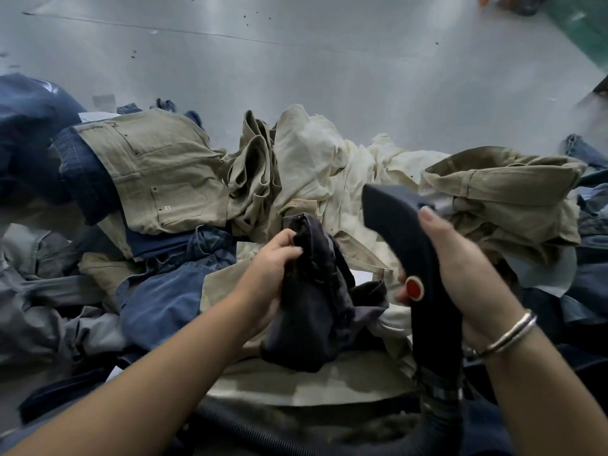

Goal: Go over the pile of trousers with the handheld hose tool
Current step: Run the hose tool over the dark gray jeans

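A grey metal worktop (pixel 296 54) fills the upper half of the frame, shiny, with a few dark specks and a thin seam running across it. A strip of green floor (pixel 579 24) shows at the upper right corner. A pile of trousers (pixel 250 179) spreads across the middle and lower frame: khaki and cream pairs in the centre, blue denim at the left and right edges.

At lower right, the right hand (pixel 460 258) grips the handheld hose tool (pixel 408 245), its fingers curled round the dark body beside a red button. The tool's long axis runs from bottom centre-right upward and slightly left, nozzle end pointing toward the cream trousers. A ribbed hose (pixel 441 413) leaves its lower end. The left hand (pixel 273 268), at centre, pinches a dark garment (pixel 316 307) bunched in its fingers.
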`<action>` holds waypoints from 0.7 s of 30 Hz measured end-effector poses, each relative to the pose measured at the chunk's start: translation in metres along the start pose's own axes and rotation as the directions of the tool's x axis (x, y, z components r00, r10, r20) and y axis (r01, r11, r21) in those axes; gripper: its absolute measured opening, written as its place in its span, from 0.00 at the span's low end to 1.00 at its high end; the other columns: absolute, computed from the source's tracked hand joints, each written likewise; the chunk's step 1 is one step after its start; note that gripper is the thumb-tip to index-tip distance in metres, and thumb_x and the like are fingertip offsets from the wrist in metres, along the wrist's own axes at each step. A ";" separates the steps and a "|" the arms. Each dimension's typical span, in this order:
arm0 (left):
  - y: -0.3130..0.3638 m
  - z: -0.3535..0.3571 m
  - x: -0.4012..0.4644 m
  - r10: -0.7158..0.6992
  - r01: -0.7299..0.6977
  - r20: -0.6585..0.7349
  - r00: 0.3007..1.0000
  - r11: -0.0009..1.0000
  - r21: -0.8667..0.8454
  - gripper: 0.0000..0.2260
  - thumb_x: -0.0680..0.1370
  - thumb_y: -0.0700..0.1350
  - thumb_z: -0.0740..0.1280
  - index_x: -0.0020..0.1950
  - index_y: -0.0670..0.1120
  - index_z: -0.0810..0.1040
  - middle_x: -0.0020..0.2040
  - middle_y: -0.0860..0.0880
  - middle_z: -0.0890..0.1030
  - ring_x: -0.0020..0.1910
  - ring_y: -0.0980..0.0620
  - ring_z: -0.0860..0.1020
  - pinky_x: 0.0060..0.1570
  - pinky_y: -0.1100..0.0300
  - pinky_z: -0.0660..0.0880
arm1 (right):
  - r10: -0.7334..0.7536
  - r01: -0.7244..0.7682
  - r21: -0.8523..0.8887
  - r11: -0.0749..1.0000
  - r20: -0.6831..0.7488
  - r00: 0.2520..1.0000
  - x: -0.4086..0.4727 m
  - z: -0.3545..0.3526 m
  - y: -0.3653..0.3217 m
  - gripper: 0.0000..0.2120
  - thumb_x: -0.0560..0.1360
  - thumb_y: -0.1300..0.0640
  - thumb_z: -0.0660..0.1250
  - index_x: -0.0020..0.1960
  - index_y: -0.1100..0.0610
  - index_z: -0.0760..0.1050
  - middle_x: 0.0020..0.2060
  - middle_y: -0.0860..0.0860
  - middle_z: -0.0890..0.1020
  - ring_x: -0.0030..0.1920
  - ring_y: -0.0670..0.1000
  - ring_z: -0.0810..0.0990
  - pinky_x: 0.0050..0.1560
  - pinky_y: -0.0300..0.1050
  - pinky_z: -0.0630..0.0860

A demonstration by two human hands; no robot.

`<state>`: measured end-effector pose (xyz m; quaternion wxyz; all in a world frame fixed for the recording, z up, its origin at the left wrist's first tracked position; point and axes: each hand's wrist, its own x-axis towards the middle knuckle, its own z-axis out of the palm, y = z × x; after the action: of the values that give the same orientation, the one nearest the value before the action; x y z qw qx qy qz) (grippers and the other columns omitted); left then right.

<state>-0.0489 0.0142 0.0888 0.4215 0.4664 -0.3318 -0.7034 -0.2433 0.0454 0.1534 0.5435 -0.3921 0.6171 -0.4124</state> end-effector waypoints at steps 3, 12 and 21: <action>0.004 0.000 0.005 0.016 -0.018 -0.020 1.000 0.993 -0.120 0.13 0.79 0.37 0.52 0.48 0.45 0.76 0.42 0.44 0.79 0.43 0.49 0.77 0.46 0.55 0.74 | 0.072 -0.066 -0.053 0.996 0.124 0.990 -0.011 0.015 0.014 0.28 0.63 0.32 0.63 0.46 0.55 0.80 0.31 0.57 0.79 0.27 0.55 0.77 0.28 0.46 0.74; -0.006 0.003 0.002 0.129 -0.132 0.060 0.990 0.990 0.045 0.16 0.75 0.48 0.59 0.37 0.48 0.84 0.35 0.48 0.82 0.37 0.51 0.79 0.38 0.58 0.75 | 0.117 -0.127 0.142 0.982 0.076 0.990 -0.005 0.032 0.019 0.24 0.74 0.38 0.63 0.38 0.60 0.79 0.26 0.60 0.75 0.21 0.54 0.74 0.21 0.39 0.70; -0.001 -0.010 0.008 0.242 -0.249 0.070 0.968 0.959 0.132 0.18 0.73 0.43 0.55 0.31 0.46 0.83 0.29 0.51 0.80 0.31 0.58 0.77 0.30 0.67 0.73 | 0.117 -0.127 0.026 0.992 0.249 0.961 -0.010 0.020 0.002 0.27 0.68 0.33 0.65 0.36 0.58 0.80 0.27 0.60 0.79 0.23 0.56 0.77 0.21 0.39 0.72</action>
<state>-0.0412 0.0072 0.0812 0.4629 0.4310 -0.4464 -0.6330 -0.2224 0.0540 0.1534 0.6485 -0.3902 0.5588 -0.3390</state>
